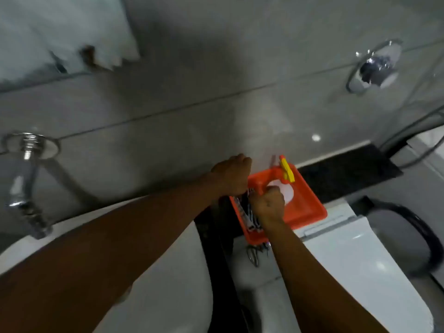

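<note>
- The right hand (269, 205) is seen clenched round the near end of an orange handle (270, 179), which rises out of an orange tray (310, 207).
- A yellow piece (287, 169) is fixed across the far end of the handle.
- The left hand (231, 174) is held with curled fingers at the tray's far left corner; whether anything is grasped cannot be told.
- The tray is set right of centre, against the tiled wall (192, 104), between a white basin (168, 260) on the left and a white toilet lid (348, 260) on the right.
- A white round thing (288, 192) is lying in the tray, just right of the right hand.
- Black-and-white striped items (249, 213) are stacked along the tray's left side.
- A chrome tap (24, 183) is mounted at far left, and a round chrome fitting (374, 66) on the wall at upper right.
</note>
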`<state>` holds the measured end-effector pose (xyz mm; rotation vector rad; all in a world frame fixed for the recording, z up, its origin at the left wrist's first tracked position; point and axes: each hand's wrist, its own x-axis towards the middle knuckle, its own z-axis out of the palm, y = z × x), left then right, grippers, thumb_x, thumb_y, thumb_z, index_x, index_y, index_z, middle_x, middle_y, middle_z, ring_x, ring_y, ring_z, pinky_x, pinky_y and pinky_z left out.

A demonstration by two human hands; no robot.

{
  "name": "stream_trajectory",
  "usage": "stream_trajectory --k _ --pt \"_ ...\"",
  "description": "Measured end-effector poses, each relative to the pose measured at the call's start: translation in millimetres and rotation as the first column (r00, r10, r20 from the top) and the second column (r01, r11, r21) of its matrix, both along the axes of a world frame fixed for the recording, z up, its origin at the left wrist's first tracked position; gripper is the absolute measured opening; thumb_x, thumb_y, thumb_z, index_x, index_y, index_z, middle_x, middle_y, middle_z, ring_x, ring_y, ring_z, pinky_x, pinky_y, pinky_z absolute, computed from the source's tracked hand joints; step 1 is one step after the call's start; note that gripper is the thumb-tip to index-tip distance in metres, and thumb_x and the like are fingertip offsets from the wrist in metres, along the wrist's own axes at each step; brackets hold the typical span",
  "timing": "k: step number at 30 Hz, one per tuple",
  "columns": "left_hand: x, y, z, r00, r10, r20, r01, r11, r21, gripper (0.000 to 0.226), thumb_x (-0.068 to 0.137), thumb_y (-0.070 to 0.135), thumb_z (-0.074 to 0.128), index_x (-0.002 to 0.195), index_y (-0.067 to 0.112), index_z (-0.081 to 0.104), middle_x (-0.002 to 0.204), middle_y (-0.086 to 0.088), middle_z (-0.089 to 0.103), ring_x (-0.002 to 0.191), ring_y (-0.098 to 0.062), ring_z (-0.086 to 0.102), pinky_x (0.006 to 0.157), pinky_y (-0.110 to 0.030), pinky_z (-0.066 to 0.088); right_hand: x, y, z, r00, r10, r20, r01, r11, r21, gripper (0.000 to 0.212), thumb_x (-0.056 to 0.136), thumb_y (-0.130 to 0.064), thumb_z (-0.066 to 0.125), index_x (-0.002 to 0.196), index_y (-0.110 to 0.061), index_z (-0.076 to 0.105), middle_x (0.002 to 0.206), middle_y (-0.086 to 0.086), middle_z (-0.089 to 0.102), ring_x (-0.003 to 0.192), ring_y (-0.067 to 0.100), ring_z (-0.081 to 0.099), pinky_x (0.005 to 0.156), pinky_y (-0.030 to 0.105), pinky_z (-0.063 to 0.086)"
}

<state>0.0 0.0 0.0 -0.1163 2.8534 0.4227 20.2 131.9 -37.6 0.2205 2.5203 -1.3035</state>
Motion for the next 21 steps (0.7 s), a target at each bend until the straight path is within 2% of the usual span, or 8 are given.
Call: stream_trajectory --k 3,5,6,9,12,14,17,21 --pt "-24.5 8.5 -58.8 0.987 0.038 0.155 -0.048 0.997 0.061 0.032 0.083 0.02 0.059 0.109 0.0 0.058 0.117 -0.022 0.06 0.105 -0.039 0.06 0.085 -0.042 0.053 -7.7 12.2 -35.5 0.984 0.071 0.166 -0.087 0.992 0.09 0.031 0.091 -0.01 0.06 0.114 0.01 0.058 0.115 0.027 0.064 0.108 0.04 0.062 0.08 0.03 0.05" --pt "-33.4 13.0 -95.5 0.962 0.085 0.26 -0.108 0.991 0.079 0.025 0.086 0.023 0.058 0.097 0.001 0.062 0.109 -0.023 0.065 0.096 -0.037 0.063 0.076 -0.038 0.051 -9.1 17.1 -59.7 0.961 0.102 0.257 -0.111 0.994 0.02 0.031 0.094 0.001 0.052 0.124 0.009 0.055 0.113 0.021 0.062 0.092 0.028 0.065 0.058 0.006 0.048" --pt "-38.2 16.6 -108.7 0.952 0.095 0.29 -0.126 0.988 0.088 0.02 0.087 0.024 0.058 0.087 0.005 0.061 0.106 -0.022 0.067 0.091 -0.035 0.063 0.072 -0.035 0.049 -11.9 20.1 -65.6 0.962 0.099 0.255 -0.098 0.995 -0.016 0.033 0.095 0.002 0.049 0.127 0.009 0.053 0.109 0.017 0.059 0.082 0.019 0.064 0.053 0.004 0.047" --pt "-51.4 18.6 -144.8 0.94 0.111 0.323 -0.16 0.978 0.131 0.019 0.084 0.035 0.056 0.088 0.017 0.06 0.112 -0.016 0.067 0.095 -0.03 0.062 0.085 -0.04 0.052 -25.1 24.0 -93.0 0.963 0.157 0.221 -0.177 0.982 0.073 0.028 0.095 -0.016 0.054 0.117 0.001 0.059 0.107 0.014 0.066 0.093 0.026 0.065 0.082 0.028 0.056" --pt "-58.4 21.3 -168.8 0.915 0.153 0.373 -0.241 0.949 0.203 0.043 0.086 0.033 0.06 0.127 0.02 0.058 0.131 -0.01 0.06 0.118 -0.031 0.056 0.105 -0.051 0.045 -37.6 30.2 -129.8 0.945 0.153 0.29 -0.198 0.971 0.135 0.021 0.09 -0.022 0.059 0.101 -0.004 0.062 0.097 0.011 0.07 0.086 0.025 0.067 0.08 0.038 0.058" --pt "-61.6 25.3 -178.8 0.902 0.168 0.397 -0.264 0.944 0.2 0.036 0.088 0.026 0.062 0.123 0.02 0.06 0.127 -0.01 0.062 0.117 -0.031 0.058 0.104 -0.051 0.046 -43.8 31.0 -144.2 0.927 0.176 0.33 -0.216 0.972 0.088 0.019 0.088 -0.022 0.06 0.098 -0.006 0.063 0.094 0.013 0.071 0.083 0.025 0.07 0.078 0.041 0.061" --pt "-63.1 25.6 -181.5 0.886 0.186 0.425 -0.294 0.934 0.203 0.026 0.088 0.021 0.062 0.113 0.017 0.063 0.118 -0.011 0.065 0.108 -0.03 0.06 0.101 -0.048 0.048 -49.3 27.8 -142.5 0.901 0.212 0.379 -0.236 0.972 0.016 0.018 0.09 -0.02 0.06 0.097 -0.003 0.064 0.092 0.015 0.071 0.083 0.026 0.07 0.078 0.04 0.061" --pt "-64.4 12.2 -156.0 0.892 0.27 0.363 -0.385 0.874 0.296 0.042 0.074 0.029 0.07 0.115 0.018 0.063 0.109 -0.003 0.065 0.102 -0.025 0.063 0.093 -0.039 0.052 -61.3 31.8 -117.3 0.904 0.141 0.402 -0.122 0.99 -0.073 0.015 0.09 -0.012 0.062 0.076 -0.012 0.057 0.077 0.007 0.064 0.071 0.017 0.065 0.064 0.027 0.057"
